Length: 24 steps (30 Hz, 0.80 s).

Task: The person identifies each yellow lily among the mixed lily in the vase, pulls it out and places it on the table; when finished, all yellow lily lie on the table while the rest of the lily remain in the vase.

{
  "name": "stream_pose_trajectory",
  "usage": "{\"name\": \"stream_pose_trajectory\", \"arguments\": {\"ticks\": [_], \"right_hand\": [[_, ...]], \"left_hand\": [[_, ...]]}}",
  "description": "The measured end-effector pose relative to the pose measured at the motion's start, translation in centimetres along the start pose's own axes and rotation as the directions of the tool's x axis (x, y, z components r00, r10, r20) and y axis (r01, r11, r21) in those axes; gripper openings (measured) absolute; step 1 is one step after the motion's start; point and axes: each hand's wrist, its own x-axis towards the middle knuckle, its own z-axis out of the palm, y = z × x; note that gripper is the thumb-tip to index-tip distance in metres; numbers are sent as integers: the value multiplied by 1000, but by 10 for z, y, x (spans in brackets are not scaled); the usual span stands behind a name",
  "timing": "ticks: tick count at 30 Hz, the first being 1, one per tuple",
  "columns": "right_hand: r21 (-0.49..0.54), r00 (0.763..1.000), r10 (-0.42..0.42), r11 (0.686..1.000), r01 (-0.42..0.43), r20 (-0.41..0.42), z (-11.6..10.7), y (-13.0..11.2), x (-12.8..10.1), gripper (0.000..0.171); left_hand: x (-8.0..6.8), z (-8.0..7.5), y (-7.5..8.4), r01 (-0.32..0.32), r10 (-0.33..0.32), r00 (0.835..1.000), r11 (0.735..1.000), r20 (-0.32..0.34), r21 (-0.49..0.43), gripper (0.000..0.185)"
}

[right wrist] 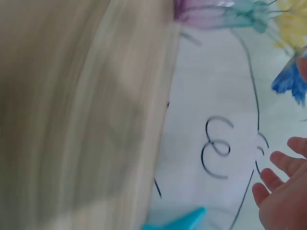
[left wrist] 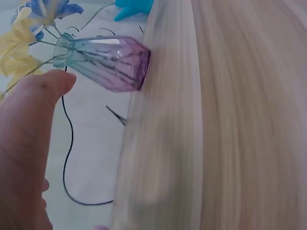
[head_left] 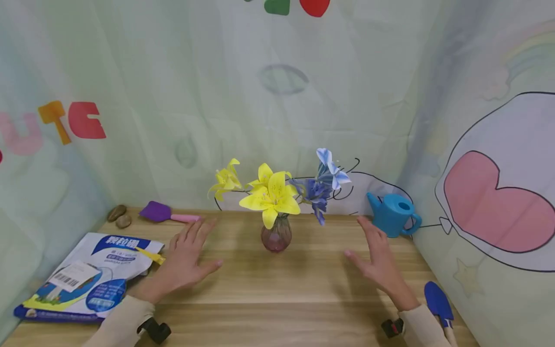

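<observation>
Flanking vase (head_left: pixel 276 235) on wooden table (head_left: pixel 277 299)

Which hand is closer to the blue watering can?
The right hand. It hovers open just left of the watering can, fingers almost reaching it. The left hand is far off, on the other side of the vase, by the bag.

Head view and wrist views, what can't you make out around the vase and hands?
- Bag print: head view, too small to read.
- Blue tool: head view, handle behind the right sleeve.
- Vase: right wrist view, cut by the top edge.
- Table grain: left wrist view, blurred.
</observation>
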Motion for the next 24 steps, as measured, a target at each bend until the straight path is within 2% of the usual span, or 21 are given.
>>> {"name": "stream_pose_trajectory", "arguments": {"ticks": [4,8,12,16,20,24], "right_hand": [[143,999,37,989,-39,21,5,-17,-2,77],[260,999,32,965,-38,27,11,-30,-4,68],[351,998,39,935,-52,43,20,-40,-3,57],[417,997,39,907,-63,66,33,-51,1,52],[472,998,11,881,-37,58,45,-63,7,50],[534,999,10,845,-36,52,52,-76,14,49]], "left_hand": [[5,14,15,-12,14,1000,993,15,-114,101],[10,30,32,-8,25,997,970,67,-244,100],[16,45,48,-1,44,993,927,108,-376,96],[26,56,61,37,33,990,873,134,-486,94],[34,66,72,98,-8,986,832,166,-545,94],[41,78,78,143,-58,985,811,165,-568,95]]}}
